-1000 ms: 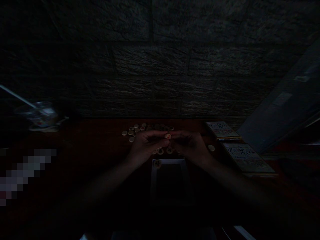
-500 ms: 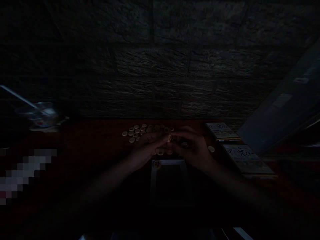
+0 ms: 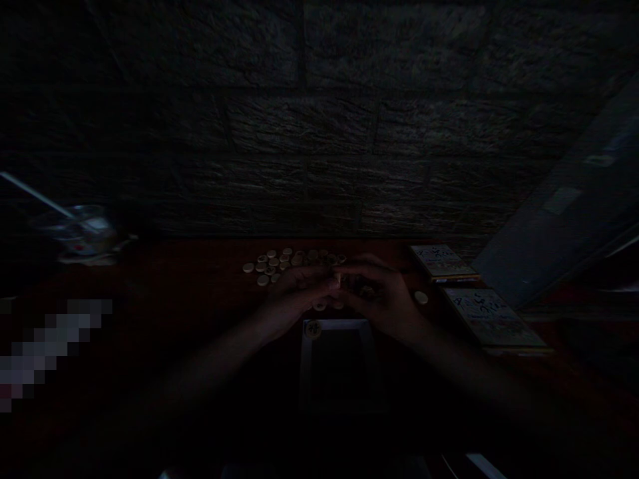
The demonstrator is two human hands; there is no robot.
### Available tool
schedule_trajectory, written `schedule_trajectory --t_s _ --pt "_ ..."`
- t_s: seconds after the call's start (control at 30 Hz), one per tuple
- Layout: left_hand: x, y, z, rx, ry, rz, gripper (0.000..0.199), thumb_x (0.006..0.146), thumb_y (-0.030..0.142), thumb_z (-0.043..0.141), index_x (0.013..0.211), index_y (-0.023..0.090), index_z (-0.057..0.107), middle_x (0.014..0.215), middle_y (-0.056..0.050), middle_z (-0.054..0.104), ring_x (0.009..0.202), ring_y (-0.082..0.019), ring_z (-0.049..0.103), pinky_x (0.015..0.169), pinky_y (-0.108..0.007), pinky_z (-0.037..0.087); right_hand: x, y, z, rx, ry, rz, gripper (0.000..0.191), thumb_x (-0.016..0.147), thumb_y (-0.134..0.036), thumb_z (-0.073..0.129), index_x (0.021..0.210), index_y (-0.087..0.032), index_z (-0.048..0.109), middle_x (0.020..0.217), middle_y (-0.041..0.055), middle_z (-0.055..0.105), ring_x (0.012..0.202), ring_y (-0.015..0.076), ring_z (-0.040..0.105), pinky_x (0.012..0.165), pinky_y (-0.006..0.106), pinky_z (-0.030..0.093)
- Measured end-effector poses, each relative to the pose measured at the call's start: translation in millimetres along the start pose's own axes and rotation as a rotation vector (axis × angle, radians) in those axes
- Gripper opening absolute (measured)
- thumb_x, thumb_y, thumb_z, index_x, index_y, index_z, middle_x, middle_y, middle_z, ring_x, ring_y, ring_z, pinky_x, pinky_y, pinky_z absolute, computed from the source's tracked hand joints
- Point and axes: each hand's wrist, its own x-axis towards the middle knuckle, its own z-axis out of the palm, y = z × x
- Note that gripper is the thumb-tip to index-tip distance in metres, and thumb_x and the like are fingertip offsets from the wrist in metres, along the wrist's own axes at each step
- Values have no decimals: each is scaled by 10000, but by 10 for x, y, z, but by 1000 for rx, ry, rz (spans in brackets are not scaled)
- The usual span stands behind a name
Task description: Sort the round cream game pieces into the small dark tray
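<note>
In dim light, my left hand (image 3: 298,293) and my right hand (image 3: 388,291) meet fingertip to fingertip above the table. Pinched between them is a small round xiangqi piece (image 3: 338,280), seen edge-on; whether more pieces are behind it is hidden by the fingers. Below the hands lies an open shallow box (image 3: 305,366) with a pale rim. A marked xiangqi disc (image 3: 313,328) rests at its far left corner. Several loose xiangqi pieces (image 3: 263,280) spread behind and left of my left hand, some partly covered. One lone pale disc (image 3: 421,298) lies right of my right hand.
Two flat printed boxes (image 3: 442,261) lie on the table (image 3: 190,273) at the right, one nearer me. A clear cup (image 3: 84,233) with a straw stands far left. A stone-block wall (image 3: 309,120) rises behind, and a grey slanted panel (image 3: 554,199) is at the right.
The fingers have closed in around the held piece, and less of it shows. Both hands otherwise stay nearly in place; the loose pieces and boxes have not moved.
</note>
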Motion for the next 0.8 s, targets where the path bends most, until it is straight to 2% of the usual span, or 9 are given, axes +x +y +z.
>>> schedule_trajectory --t_s 0.13,0.23,0.43,0.57,0.7,0.8 --pt "5 4 -12 29 -1 -4 252 849 339 791 1005 141 792 942 -101 783 792 -171 736 744 -282 595 4 -3 -3 23 -14 -2 348 840 -260 804 1181 -301 747 1067 48 693 898 183 671 773 337 569" --pt "11 -26 -40 66 24 19 252 844 325 797 1036 161 792 962 -96 786 811 -174 734 764 -284 582 4 1 -7 17 -15 -25 391 830 -289 814 1213 -301 736 1106 59 696 959 202 679 812 356 571" --pt "0 -2 -7 30 32 -5 243 809 319 825 991 160 800 938 -86 791 774 -165 735 754 -285 584 -8 7 3 -2 -18 -2 285 870 -286 782 1154 -294 754 1072 61 705 970 204 687 814 358 576" --pt "-4 21 3 17 16 -19 256 828 358 807 968 144 801 885 -87 786 756 -158 732 723 -265 585 -8 0 8 14 -8 -23 316 853 -294 804 1163 -297 745 1063 51 702 946 197 679 791 345 577" --pt "1 -8 -31 55 30 -12 273 833 349 810 1022 153 794 934 -92 787 792 -163 731 756 -279 578 1 -13 2 9 -24 -28 366 851 -275 804 1210 -284 734 1077 62 699 968 197 679 822 345 574" --pt "3 -15 -32 70 40 17 278 821 339 820 1028 156 794 935 -93 787 782 -164 724 754 -282 572 4 -20 1 9 -23 -27 316 868 -268 783 1181 -287 751 1070 64 698 959 197 686 812 348 579"
